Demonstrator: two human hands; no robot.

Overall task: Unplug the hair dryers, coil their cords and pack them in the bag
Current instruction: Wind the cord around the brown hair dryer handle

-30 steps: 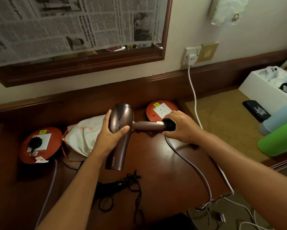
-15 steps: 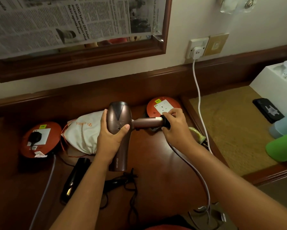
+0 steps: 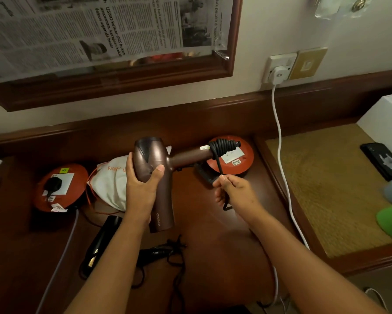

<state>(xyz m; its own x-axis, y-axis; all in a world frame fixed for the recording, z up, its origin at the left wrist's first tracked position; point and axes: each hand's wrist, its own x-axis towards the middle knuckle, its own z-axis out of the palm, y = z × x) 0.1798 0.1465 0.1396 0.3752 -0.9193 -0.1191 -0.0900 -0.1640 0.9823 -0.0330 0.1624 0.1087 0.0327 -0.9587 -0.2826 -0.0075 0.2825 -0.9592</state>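
1. The left hand (image 3: 143, 189) gripped the barrel of the brown hair dryer (image 3: 155, 177) at the centre of the frame, held above the wooden desk (image 3: 213, 234), its handle pointing right.
2. The right hand (image 3: 234, 192) pinched the black cord (image 3: 220, 152), several turns of which wrapped the handle's end. If that pinch slackened, the turns would likely spring loose.
3. The free tail below the right hand looked short; whether the plug was there could not be told. A swinging plug could strike the desk or the orange cable reel (image 3: 230, 152) just behind.
4. Winding too tightly at the handle's end could strain the cord.
5. The black hair dryer (image 3: 101, 243) lay at lower left, its cord tangled, easy to snag.
6. The white bag (image 3: 110, 182) sat behind the left hand, apparently closed; packing one-handed might let the coil unwind.
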